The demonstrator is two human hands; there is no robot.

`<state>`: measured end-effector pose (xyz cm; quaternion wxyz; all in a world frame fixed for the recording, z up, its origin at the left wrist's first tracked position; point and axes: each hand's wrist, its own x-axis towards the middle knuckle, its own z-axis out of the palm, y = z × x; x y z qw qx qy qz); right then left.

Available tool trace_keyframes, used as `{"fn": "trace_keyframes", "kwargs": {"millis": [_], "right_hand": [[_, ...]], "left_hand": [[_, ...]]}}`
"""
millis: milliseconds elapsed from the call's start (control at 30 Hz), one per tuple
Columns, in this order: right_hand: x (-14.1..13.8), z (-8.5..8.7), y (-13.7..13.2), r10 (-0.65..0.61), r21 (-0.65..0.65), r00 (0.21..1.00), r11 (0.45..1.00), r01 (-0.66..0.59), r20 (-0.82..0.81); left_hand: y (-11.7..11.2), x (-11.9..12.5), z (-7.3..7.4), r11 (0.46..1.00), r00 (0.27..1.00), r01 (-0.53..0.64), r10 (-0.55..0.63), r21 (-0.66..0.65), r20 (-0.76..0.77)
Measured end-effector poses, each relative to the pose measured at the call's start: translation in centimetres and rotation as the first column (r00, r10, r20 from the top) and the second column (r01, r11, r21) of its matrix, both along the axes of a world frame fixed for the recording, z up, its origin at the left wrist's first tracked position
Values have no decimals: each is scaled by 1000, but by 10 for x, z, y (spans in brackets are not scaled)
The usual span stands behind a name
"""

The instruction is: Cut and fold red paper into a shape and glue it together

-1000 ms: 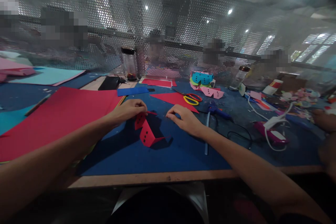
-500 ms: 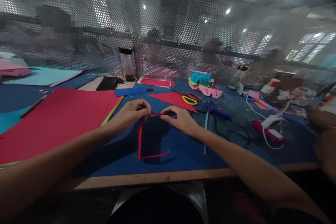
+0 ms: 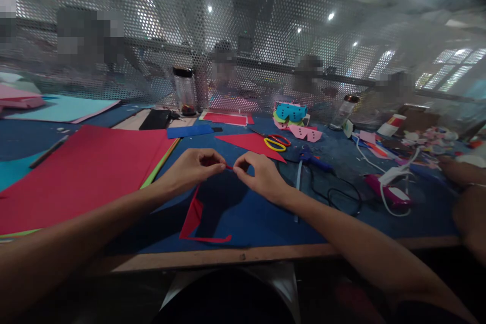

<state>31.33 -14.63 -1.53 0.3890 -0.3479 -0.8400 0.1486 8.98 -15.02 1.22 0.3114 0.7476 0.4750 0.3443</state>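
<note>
Between my two hands runs a narrow red paper strip point(image 3: 193, 218), folded at an angle, its lower part hanging to the blue table top. My left hand point(image 3: 201, 168) pinches its upper end, partly hiding it. Facing it, my right hand point(image 3: 258, 173) pinches the tip of the same strip with thumb and forefinger. Behind my hands lies a red paper triangle point(image 3: 243, 143), and scissors point(image 3: 276, 143) with red and yellow handles rest beside it. A blue glue gun point(image 3: 315, 159) lies to the right of my right hand.
Red paper sheets point(image 3: 91, 177) cover the left side. Cut paper masks point(image 3: 290, 112) and a glass jar point(image 3: 184, 92) stand near the perforated screen point(image 3: 250, 25). A magenta tool point(image 3: 387, 191) with a white cord lies right, near another person's arm point(image 3: 471, 212).
My left hand has turned and shifted slightly right, closer to my right hand. The strip's hanging part has swung left and toward the table's front edge.
</note>
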Motion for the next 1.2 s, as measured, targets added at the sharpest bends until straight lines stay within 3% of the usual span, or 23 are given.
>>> {"fn": "trace_keyframes", "kwargs": {"millis": [500, 733, 1033, 1200], "right_hand": [[-1, 11, -9, -24, 211, 999, 977, 17, 30], [4, 15, -9, -100, 343, 991, 937, 65, 85], [4, 12, -7, -14, 240, 999, 971, 23, -37], [2, 13, -11, -33, 321, 999, 947, 31, 1]], "left_hand": [[-9, 13, 16, 978, 994, 42, -20, 205, -108], [-15, 21, 23, 956, 980, 11, 48, 293, -193], [-21, 19, 19, 943, 992, -29, 69, 332, -108], [-22, 17, 18, 938, 996, 3, 29, 346, -86]]}}
